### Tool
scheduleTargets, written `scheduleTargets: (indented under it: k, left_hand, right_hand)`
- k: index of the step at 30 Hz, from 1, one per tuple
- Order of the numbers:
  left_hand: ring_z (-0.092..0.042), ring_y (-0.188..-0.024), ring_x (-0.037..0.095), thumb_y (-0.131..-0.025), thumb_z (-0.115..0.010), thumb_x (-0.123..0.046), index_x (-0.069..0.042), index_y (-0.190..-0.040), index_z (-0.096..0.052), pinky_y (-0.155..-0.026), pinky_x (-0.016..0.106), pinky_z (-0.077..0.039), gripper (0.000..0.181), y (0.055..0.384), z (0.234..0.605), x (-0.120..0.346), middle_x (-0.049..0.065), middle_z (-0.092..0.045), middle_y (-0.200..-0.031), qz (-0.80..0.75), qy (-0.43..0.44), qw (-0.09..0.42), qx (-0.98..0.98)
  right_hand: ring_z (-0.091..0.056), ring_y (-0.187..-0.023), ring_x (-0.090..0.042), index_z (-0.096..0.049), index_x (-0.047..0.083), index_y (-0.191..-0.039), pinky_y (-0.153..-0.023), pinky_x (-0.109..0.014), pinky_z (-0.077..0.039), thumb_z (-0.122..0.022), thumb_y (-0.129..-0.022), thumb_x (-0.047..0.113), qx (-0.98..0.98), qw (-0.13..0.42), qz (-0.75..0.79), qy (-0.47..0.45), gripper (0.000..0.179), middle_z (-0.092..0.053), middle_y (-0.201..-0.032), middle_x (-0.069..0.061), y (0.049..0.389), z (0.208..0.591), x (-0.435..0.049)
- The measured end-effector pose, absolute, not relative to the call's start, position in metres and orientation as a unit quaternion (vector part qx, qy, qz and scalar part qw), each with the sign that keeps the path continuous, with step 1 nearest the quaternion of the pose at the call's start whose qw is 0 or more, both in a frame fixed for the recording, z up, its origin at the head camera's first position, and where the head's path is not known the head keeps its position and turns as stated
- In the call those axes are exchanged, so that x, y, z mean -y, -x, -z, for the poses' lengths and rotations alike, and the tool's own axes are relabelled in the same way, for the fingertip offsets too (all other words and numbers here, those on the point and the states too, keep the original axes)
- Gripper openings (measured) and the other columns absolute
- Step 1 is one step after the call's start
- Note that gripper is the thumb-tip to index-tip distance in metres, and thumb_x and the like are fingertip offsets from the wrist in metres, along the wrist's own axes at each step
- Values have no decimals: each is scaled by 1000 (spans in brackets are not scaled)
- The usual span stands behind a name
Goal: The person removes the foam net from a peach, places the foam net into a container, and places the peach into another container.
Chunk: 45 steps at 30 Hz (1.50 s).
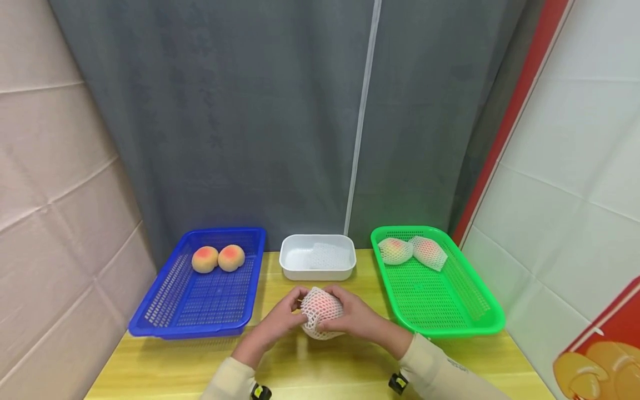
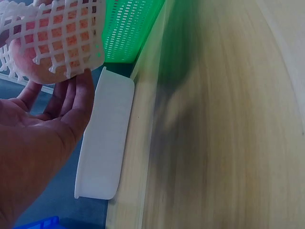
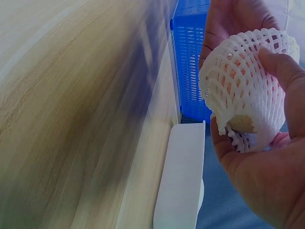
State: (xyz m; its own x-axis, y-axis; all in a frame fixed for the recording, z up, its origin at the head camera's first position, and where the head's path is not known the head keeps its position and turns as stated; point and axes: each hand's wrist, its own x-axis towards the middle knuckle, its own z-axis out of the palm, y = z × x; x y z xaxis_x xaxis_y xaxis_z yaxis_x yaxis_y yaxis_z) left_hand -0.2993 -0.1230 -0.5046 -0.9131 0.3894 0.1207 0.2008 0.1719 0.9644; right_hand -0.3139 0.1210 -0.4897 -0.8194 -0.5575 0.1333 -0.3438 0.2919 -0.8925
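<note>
Between both hands, over the near part of the table, is a peach (image 1: pixel 324 305) inside a white foam net sleeve (image 1: pixel 315 328). My left hand (image 1: pixel 281 320) holds its left side, with fingertips against the net and the lower part of the peach (image 2: pixel 40 67). From the other side my right hand (image 1: pixel 359 315) grips it, the thumb pressed on the netting (image 3: pixel 238 71) and fingers underneath. A patch of bare peach skin (image 3: pixel 241 123) shows at the net's open edge in the right wrist view.
At the left, a blue basket (image 1: pixel 251 300) holds two bare peaches (image 1: pixel 205 259). A white tray (image 1: pixel 318 274) at the back middle contains a flat foam net (image 1: pixel 325 255). On the right stands a green basket (image 1: pixel 435 311) with two netted peaches (image 1: pixel 428 251). A grey curtain hangs behind.
</note>
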Motion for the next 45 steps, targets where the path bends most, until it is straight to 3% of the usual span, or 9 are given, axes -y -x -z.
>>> scheduleTargets:
  k: [12,18,31,45]
  left_hand:
    - [-60,-123,27,-83,-64,4,1,-144,-45,-93,31,-56,64,301,509,114,21,-57,-142,-630,-202,88,-745]
    - [-60,-116,22,-80,-64,6,0,-141,-45,-92,31,-57,64,301,509,110,17,-60,-134,-634,-193,78,-744]
    - [-58,-123,23,-81,-63,7,1,-139,-47,-97,28,-53,61,300,507,108,18,-60,-138,-625,-190,55,-755]
    - [-60,-118,23,-82,-62,7,1,-139,-48,-94,30,-55,60,301,507,112,19,-62,-135,-622,-196,49,-757]
  right_hand:
    - [-67,-115,-20,-61,6,-141,-99,-36,-57,-96,-81,17,-804,86,518,281,70,-70,-128,-7,315,491,-116]
    - [-67,-115,-20,-61,5,-141,-100,-37,-56,-97,-82,17,-806,84,516,278,70,-70,-128,-7,316,489,-114]
    - [-67,-116,-20,-61,5,-140,-100,-35,-57,-97,-82,18,-806,78,514,284,69,-70,-128,-7,318,490,-114]
    - [-67,-113,-20,-61,7,-140,-97,-36,-58,-96,-81,16,-807,79,510,287,69,-70,-128,-6,317,487,-114]
